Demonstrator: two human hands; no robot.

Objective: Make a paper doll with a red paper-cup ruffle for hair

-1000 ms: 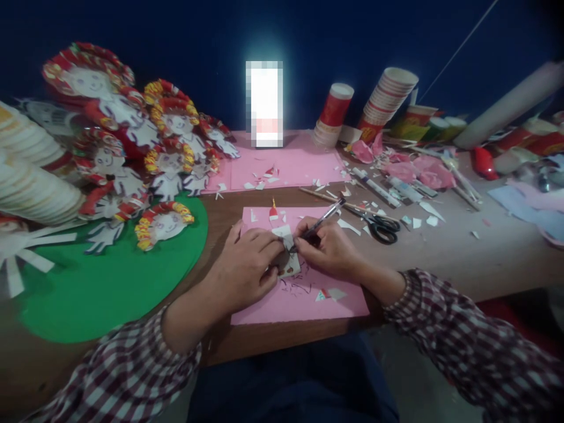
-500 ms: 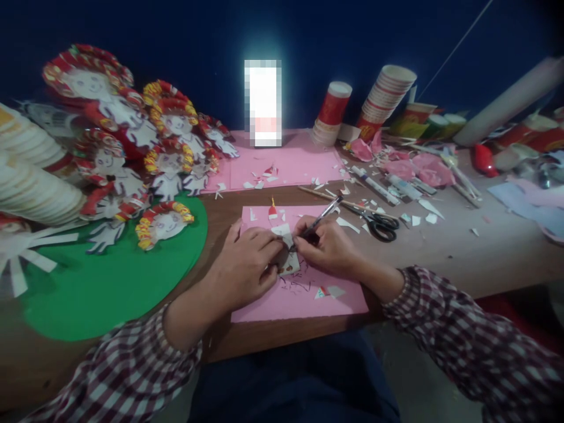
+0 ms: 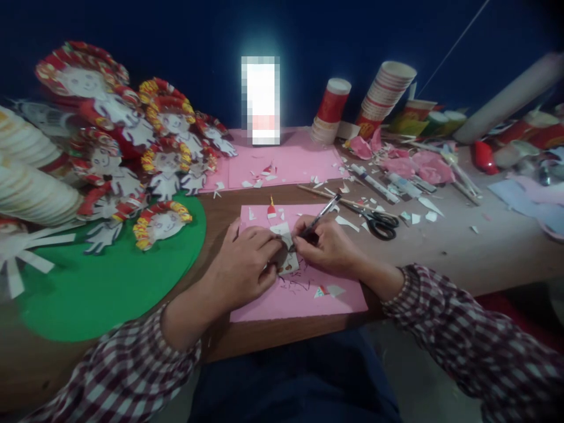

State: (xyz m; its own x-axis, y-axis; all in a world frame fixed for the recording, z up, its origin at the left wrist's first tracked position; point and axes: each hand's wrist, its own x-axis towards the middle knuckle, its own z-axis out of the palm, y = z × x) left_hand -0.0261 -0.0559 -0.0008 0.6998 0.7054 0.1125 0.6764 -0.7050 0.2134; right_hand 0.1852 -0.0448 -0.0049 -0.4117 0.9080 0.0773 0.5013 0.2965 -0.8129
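My right hand (image 3: 326, 247) grips a pen (image 3: 324, 211), its tip down at a small white piece of paper (image 3: 291, 263). My left hand (image 3: 247, 258) lies over the left part of that paper, fingers bent and pressing it onto a pink sheet (image 3: 337, 308). Dark scribbled marks show on the pink sheet just below the paper. A small red-and-yellow cutout (image 3: 271, 210) lies near the sheet's top edge, and a patterned scrap (image 3: 322, 291) rests at lower right. Part of the white paper is hidden by my left fingers.
Black-handled scissors (image 3: 382, 224) and paper scraps lie right of the sheet, with markers (image 3: 374, 185) beyond. A green board (image 3: 132, 294) and several paper dolls (image 3: 170, 170) occupy the left. Behind stand a blurred bright screen (image 3: 263, 94) and stacked paper cups (image 3: 388, 88).
The white paper looks turned slightly under my left fingers, with a bit more of it showing. Both hands keep nearly the same place; the pen stays in my right hand.
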